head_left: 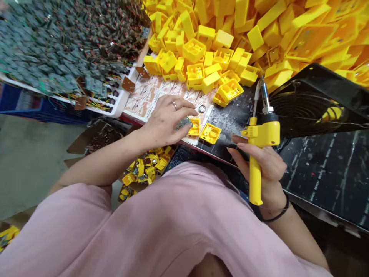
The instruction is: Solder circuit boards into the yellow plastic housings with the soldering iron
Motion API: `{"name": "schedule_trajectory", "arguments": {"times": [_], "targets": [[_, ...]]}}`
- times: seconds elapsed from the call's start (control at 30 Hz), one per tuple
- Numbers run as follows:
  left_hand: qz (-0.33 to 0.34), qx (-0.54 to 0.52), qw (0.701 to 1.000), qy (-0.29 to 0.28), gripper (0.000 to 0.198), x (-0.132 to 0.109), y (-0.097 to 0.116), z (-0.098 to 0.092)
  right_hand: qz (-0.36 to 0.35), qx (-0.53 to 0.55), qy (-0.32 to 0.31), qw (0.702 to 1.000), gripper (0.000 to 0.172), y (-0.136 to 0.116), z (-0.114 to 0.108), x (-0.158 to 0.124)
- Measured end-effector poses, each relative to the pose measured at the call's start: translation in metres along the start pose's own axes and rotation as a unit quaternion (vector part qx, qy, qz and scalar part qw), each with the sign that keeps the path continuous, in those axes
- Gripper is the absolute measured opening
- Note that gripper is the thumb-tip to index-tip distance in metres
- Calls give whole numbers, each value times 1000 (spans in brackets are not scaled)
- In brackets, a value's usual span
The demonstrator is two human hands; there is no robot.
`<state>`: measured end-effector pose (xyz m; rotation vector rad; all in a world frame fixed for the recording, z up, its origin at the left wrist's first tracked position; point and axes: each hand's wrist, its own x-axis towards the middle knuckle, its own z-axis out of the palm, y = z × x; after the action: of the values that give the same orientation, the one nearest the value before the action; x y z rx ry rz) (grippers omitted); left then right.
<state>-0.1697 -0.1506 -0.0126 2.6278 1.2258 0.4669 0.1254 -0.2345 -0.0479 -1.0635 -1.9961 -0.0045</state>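
My left hand [170, 121], a ring on one finger, is closed around a small green circuit board [182, 122], partly hidden by the fingers. Just under its fingertips lies a yellow plastic case half [195, 127]. Beside that sits a second yellow case half [210, 133], its inside facing up. A small round metal disc [202, 109] rests on the worktop behind them. My right hand [266, 161] grips a yellow soldering gun [255, 173], whose metal tip points up and away from me. The thumb and forefinger of that hand reach toward the case halves without touching them.
A large heap of yellow cases [207, 50] covers the back. At the left, a white tray [119, 105] is piled with circuit boards and wires. A black fan [305, 100] stands at the right on the dark worktop [325, 169]. Below the edge, a box holds yellow parts [148, 169].
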Motion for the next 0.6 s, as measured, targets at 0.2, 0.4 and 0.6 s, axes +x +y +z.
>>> {"name": "schedule_trajectory", "arguments": {"times": [0.2, 0.4, 0.6], "targets": [[61, 95, 987, -112, 21, 38, 6, -2, 10, 8, 7, 1000, 43, -1, -10, -6], [111, 115, 968, -191, 17, 58, 10, -7, 11, 8, 11, 1000, 39, -1, -16, -9], [96, 14, 972, -212, 15, 53, -1, -2, -4, 13, 9, 1000, 33, -3, -13, -4]]}}
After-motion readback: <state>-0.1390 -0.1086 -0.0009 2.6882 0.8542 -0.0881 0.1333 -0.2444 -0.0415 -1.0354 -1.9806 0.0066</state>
